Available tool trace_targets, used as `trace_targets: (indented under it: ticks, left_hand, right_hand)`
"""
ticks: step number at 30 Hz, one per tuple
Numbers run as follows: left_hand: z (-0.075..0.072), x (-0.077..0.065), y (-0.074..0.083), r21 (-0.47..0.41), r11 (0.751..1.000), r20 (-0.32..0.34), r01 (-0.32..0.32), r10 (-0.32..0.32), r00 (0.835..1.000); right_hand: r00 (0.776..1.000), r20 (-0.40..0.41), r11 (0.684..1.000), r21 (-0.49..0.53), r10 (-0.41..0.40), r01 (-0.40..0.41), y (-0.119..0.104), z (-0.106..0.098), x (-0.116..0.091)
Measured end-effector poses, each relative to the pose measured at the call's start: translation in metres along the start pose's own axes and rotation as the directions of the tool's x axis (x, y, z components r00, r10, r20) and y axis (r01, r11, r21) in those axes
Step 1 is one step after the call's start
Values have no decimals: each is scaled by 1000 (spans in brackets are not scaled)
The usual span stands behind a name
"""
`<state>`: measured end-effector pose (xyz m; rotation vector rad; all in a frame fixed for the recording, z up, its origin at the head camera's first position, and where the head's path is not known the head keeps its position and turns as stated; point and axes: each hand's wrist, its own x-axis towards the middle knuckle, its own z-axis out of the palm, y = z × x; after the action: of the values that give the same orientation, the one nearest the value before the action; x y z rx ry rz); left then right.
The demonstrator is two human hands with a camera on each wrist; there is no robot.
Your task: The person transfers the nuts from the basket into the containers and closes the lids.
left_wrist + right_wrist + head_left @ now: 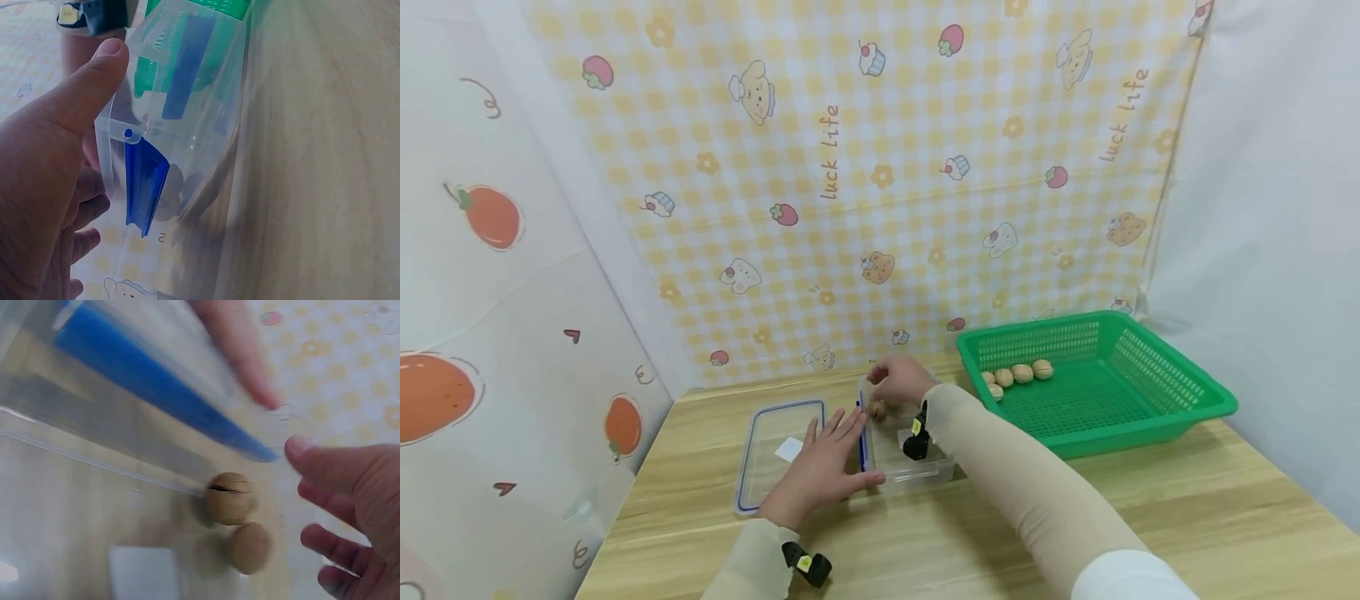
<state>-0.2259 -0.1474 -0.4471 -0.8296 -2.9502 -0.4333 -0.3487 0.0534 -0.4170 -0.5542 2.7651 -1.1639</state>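
Observation:
A clear plastic box (917, 477) with blue side latches (144, 187) stands on the table. In the right wrist view, two walnuts lie inside it at one end, a cracked walnut (230, 500) and another walnut (249, 549). My left hand (823, 468) is spread with straight fingers at the box's left side, the thumb by its near corner. Over the far end of the box hovers my right hand (904, 380). Its thumb and fingers stand apart, close to the walnuts, and hold nothing.
Left of the box lies its clear lid (762, 471) with a blue seal. A green basket (1120, 429) stands on the right, with several walnuts (1022, 374) along its left end. A patterned cloth (850, 292) hangs behind the wooden table (925, 542).

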Motion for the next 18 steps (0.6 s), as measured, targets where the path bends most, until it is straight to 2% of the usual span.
trace_targets:
  ticks: [4,9,14,18]
  left_hand:
    - [2,1,-2,0,1000,-3,-3,3,1000]
    - [2,0,-3,6,1000,2,1,-1,1000]
    - [1,-2,-1,5,1000,5,2,-2,1000]
    - [3,-1,-2,8,1000,12,-1,0,1000]
  right_hand:
    - [999,-2,995,94,-35,35,-8,-27,-5]
    - [997,-65,988,150,-35,45,-9,-61,-13]
    - [988,-155,981,188,-23,52,1,-94,-23]
    - [978,-208,966,246,-35,86,20,-118,-32]
